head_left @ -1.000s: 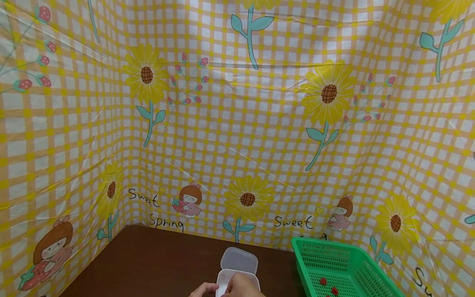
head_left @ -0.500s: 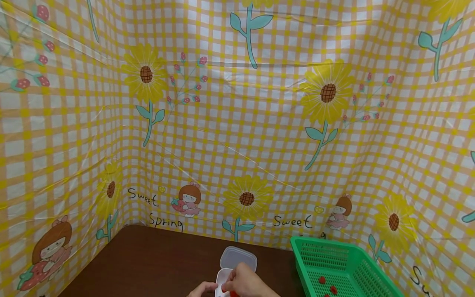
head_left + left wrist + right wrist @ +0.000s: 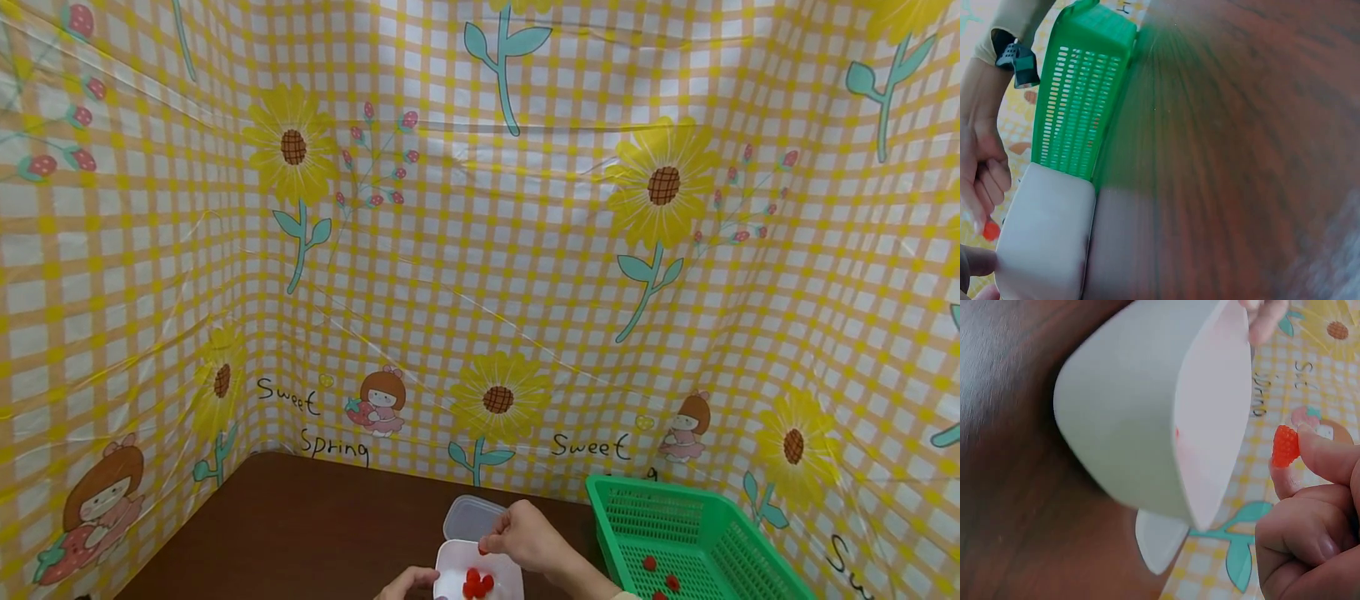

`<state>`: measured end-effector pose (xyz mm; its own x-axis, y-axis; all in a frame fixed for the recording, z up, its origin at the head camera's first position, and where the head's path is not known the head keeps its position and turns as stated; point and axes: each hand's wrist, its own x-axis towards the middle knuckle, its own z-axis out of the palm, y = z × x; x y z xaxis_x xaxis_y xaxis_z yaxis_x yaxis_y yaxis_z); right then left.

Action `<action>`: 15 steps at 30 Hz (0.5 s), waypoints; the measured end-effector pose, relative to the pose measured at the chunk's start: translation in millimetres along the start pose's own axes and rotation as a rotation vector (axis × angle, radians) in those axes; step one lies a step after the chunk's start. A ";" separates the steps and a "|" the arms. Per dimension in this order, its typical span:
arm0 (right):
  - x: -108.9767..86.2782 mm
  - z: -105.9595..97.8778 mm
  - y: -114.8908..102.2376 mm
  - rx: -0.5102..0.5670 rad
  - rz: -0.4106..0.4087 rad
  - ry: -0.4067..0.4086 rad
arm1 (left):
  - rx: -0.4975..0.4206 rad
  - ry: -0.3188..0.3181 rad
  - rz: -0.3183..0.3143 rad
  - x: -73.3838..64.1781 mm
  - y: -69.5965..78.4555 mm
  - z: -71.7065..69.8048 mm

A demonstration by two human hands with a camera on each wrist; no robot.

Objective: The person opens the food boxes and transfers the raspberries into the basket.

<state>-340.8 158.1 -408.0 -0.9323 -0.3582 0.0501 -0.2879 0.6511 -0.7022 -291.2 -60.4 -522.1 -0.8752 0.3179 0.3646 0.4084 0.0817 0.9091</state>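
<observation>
In the head view a white plastic box [image 3: 510, 575] stands at the bottom middle, with several red raspberries [image 3: 474, 583] on its floor. My left hand [image 3: 407, 583] holds the box by its left wall; a fingertip shows inside the rim. Above the box's far right rim, my right hand [image 3: 528, 537] pinches one raspberry [image 3: 1285, 446] between thumb and index finger, the other fingers curled in. The right wrist view shows that berry apart from the box wall [image 3: 1122, 406]. Partly behind the right hand lies a translucent lid [image 3: 468, 518].
To the right stands a green slatted basket [image 3: 611, 550] with several raspberries [image 3: 672, 582] in it. The dark brown table [image 3: 315, 533] spreads to the left. A yellow checked cloth [image 3: 480, 275] with sunflowers encloses the back and sides.
My right hand has risen out of the box and moved up and right, a raspberry in its fingertips. Berries in the box have come into sight. The left hand stays at the wall.
</observation>
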 end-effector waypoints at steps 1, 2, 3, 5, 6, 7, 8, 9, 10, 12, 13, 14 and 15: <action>-0.3 -3.6 0.7 -0.007 0.001 0.004 | 0.001 0.001 0.000 0.0 -0.2 -0.2; -0.6 -7.4 1.4 -0.010 0.005 0.008 | 0.001 0.002 0.011 0.0 -0.9 -0.3; -1.0 -10.7 2.0 -0.011 0.007 0.012 | 0.002 -0.002 0.022 -0.1 -1.8 -0.8; -2.6 -17.6 2.5 -0.013 0.002 0.023 | -0.002 0.001 0.019 -0.3 -2.4 -0.4; -3.6 -21.1 2.6 -0.016 -0.001 0.029 | -0.005 0.007 0.012 -0.4 -2.0 0.2; -4.8 -25.0 2.8 -0.014 0.001 0.032 | -0.009 0.017 -0.003 -0.5 -1.1 1.1; -5.7 -28.6 2.8 -0.010 0.001 0.036 | -0.012 0.029 -0.020 -0.7 0.3 2.3; -6.8 -32.4 3.1 -0.012 0.000 0.043 | -0.009 0.045 -0.037 -0.8 1.8 3.5; -7.8 -36.2 3.5 -0.012 0.003 0.050 | -0.003 0.065 -0.053 -0.8 3.6 4.8; -9.7 -44.6 5.1 -0.009 0.018 0.062 | 0.003 0.094 -0.085 -1.1 7.2 7.0; -10.6 -49.1 6.0 -0.004 0.029 0.062 | 0.009 0.104 -0.101 -1.3 9.0 7.7; -11.4 -53.2 7.2 -0.003 0.035 0.068 | 0.018 0.111 -0.114 -1.5 10.3 8.1; -12.4 -57.8 8.7 0.003 0.045 0.067 | 0.030 0.117 -0.125 -1.7 11.5 8.2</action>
<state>-344.4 206.8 -373.7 -0.9568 -0.2831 0.0663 -0.2452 0.6631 -0.7073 -282.9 -52.3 -513.9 -0.9433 0.1915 0.2713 0.3001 0.1423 0.9432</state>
